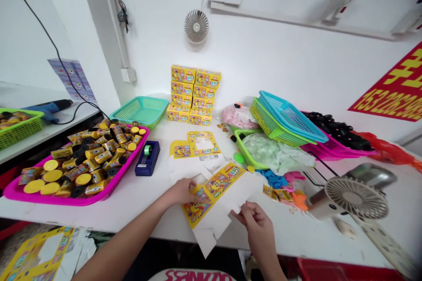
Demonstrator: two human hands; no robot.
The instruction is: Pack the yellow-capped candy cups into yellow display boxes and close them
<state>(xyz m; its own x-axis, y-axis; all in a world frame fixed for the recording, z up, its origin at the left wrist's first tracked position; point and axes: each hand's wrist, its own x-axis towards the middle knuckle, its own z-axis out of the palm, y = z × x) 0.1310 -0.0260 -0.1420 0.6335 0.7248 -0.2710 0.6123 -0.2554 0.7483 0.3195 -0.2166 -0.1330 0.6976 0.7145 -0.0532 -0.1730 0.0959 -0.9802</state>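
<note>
An unfolded yellow and white printed carton [217, 184] lies tilted across the table's front edge, its white flaps hanging toward the body. My left hand [184, 193] grips its left part, with fingers over the cut-out and printed panel. At the right side, my right hand [255, 217] pinches a white flap between thumb and fingers. Just behind, another flat carton [201, 145] with a window cut-out rests on the table. Stacked yellow boxes [193, 94] stand against the wall.
A pink tray [108, 191] of small yellow and black items is left, beside a blue tape dispenser [147, 158]. A teal basket [141, 112] sits behind. Right are stacked baskets [286, 118], a fan [356, 197] and small coloured pieces.
</note>
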